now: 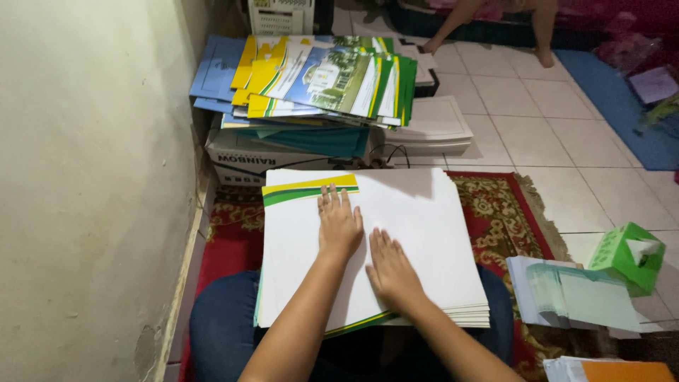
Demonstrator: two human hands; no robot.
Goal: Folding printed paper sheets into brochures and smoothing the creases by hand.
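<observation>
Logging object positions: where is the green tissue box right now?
In the head view, the green tissue box sits on the tiled floor at far right, past the red rug, just behind a pale green paper stack.

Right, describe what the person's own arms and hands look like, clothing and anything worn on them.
Both forearms are bare, with no sleeves in view. The left hand and right hand wear no gloves, and no rings, watch or bracelet can be made out. Dark blue trousers cover the lap.

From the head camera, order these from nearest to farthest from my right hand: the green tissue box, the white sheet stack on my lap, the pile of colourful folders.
1. white sheet stack, under the right hand
2. green tissue box, off to the right
3. pile of colourful folders, ahead by the wall
</observation>
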